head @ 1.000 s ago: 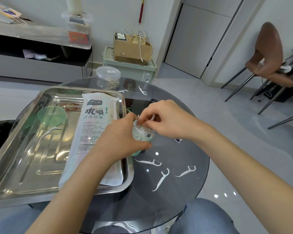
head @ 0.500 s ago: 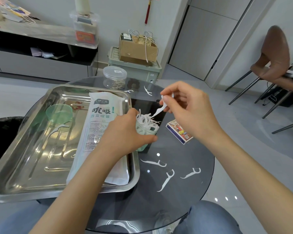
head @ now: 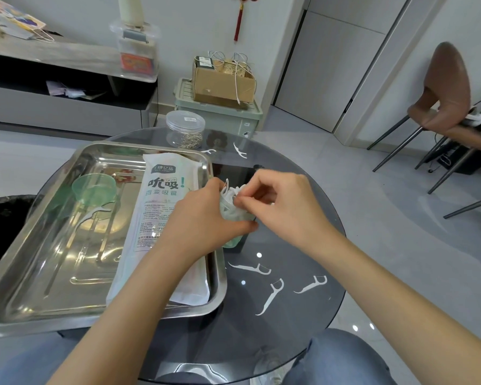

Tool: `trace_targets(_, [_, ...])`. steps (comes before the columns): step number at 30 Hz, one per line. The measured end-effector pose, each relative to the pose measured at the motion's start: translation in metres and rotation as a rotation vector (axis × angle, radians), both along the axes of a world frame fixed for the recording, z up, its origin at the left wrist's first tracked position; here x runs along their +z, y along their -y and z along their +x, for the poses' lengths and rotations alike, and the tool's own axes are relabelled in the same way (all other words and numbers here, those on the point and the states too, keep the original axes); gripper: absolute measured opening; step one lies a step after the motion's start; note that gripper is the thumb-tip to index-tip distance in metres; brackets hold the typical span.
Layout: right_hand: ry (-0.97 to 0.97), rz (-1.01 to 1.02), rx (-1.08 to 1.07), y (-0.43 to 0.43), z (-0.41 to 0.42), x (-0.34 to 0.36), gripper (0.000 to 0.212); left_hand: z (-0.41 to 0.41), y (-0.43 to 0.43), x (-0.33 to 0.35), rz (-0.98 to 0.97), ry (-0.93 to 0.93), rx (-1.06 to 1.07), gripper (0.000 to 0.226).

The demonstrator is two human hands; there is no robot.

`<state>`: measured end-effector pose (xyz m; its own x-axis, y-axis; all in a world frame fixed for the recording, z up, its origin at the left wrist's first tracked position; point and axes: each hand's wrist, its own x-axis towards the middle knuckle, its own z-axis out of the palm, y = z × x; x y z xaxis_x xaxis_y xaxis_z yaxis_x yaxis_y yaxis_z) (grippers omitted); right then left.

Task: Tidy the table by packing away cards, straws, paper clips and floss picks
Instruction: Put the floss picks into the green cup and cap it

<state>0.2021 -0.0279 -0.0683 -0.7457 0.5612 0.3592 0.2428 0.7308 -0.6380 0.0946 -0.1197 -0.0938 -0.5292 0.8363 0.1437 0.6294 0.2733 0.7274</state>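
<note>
My left hand [head: 203, 220] grips a small green container [head: 232, 218] stuffed with white floss picks, held just right of the steel tray [head: 39, 273]. My right hand [head: 278, 204] hovers at the container's mouth, fingertips pinching a floss pick among the others. Three loose floss picks [head: 272, 295] lie on the dark glass table [head: 303, 245] near me, two more floss picks [head: 239, 151] at the far edge, and one floss pick [head: 90, 215] in the tray. A white bag of straws [head: 161, 212] lies in the tray. A clear jar of paper clips [head: 185, 132] stands at the back.
The container's green lid [head: 93, 187] sits in the tray. A black bin [head: 0, 218] stands left of the table. A green crate with a cardboard box [head: 222, 81] is behind it, and a brown chair [head: 444, 107] at the right. My knees show under the table's near edge.
My right hand has come down from above the container to its mouth with the floss pick it held. It now hides the card box on the table. My left hand stayed on the container.
</note>
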Motion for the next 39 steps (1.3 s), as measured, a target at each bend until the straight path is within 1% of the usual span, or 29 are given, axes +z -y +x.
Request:
trace_targets(2, [0.045,0.100,0.070,0.001,0.003,-0.006,0.008,-0.001,0.000,0.000,-0.003,-0.005,0.003,0.057])
trace_targets(4, [0.054,0.178,0.119,0.002,0.009,-0.010,0.017,-0.001,0.001,0.000,-0.014,-0.008,-0.008,0.055])
trace_targets(6, [-0.032,0.199,0.101,0.002,0.016,-0.012,0.020,-0.001,0.004,0.001,-0.037,-0.016,-0.024,0.056])
trace_targets(8, [-0.146,0.161,0.038,-0.002,0.026,-0.015,0.018,-0.003,0.007,0.002,-0.084,-0.068,-0.029,0.057])
trace_targets(9, [-0.166,0.143,0.005,-0.004,0.032,-0.017,0.016,-0.003,0.008,0.002,-0.105,-0.100,-0.028,0.058])
trace_targets(10, [-0.125,0.118,-0.017,-0.007,0.037,-0.019,0.014,-0.004,0.010,0.003,-0.116,-0.124,-0.022,0.059])
trace_targets(11, [0.010,0.085,-0.037,-0.010,0.042,-0.022,0.013,-0.004,0.012,0.004,-0.123,-0.136,-0.018,0.060])
trace_targets(12, [0.235,0.048,-0.040,-0.013,0.045,-0.027,0.014,-0.004,0.012,0.004,-0.130,-0.139,-0.016,0.061])
trace_targets(13, [0.474,0.025,-0.034,-0.015,0.049,-0.034,0.022,-0.003,0.011,0.004,-0.139,-0.138,-0.015,0.061])
trace_targets(14, [0.653,0.019,-0.015,-0.016,0.050,-0.044,0.031,-0.001,0.011,0.005,-0.149,-0.134,-0.015,0.062])
trace_targets(15, [0.745,0.020,0.012,-0.018,0.050,-0.053,0.038,0.001,0.010,0.005,-0.157,-0.127,-0.016,0.062])
trace_targets(17, [0.775,0.059,0.039,-0.016,0.045,-0.062,0.040,0.004,0.010,0.005,-0.157,-0.115,-0.015,0.061])
trace_targets(19, [0.766,0.116,0.068,-0.011,0.039,-0.062,0.026,0.005,0.011,0.004,-0.159,-0.109,-0.015,0.061])
trace_targets(20, [0.770,0.166,0.087,-0.008,0.036,-0.062,0.016,0.005,0.012,0.003,-0.159,-0.106,-0.014,0.061])
trace_targets(21, [0.789,0.225,0.105,-0.005,0.034,-0.060,0.011,0.004,0.013,0.002,-0.158,-0.101,-0.010,0.061])
trace_targets(24, [0.861,0.376,0.142,0.003,0.031,-0.058,0.014,0.003,0.016,0.001,-0.155,-0.096,-0.005,0.060])
trace_targets(28, [0.882,0.498,0.162,0.005,0.028,-0.058,0.008,0.004,0.019,0.001,-0.135,-0.086,-0.006,0.060])
trace_targets(31, [0.830,0.466,0.114,-0.001,0.029,-0.063,0.011,0.004,0.021,0.001,-0.132,-0.083,-0.005,0.060])
trace_targets(33, [0.728,0.349,0.034,-0.010,0.033,-0.061,0.010,0.004,0.022,0.001,-0.132,-0.081,-0.009,0.060])
trace_targets(34, [0.641,0.266,-0.017,-0.014,0.037,-0.056,0.009,0.004,0.023,0.001,-0.132,-0.080,-0.012,0.061])
trace_targets(36, [0.386,0.112,-0.111,-0.020,0.044,-0.038,0.011,0.004,0.023,0.002,-0.132,-0.079,-0.016,0.061])
trace_targets(38, [0.155,-0.044,-0.125,-0.020,0.049,-0.009,0.016,0.004,0.022,0.001,-0.126,-0.081,-0.014,0.064])
trace_targets(39, [0.095,-0.079,-0.098,-0.019,0.051,0.005,0.018,0.004,0.021,0.001,-0.124,-0.083,-0.015,0.065])
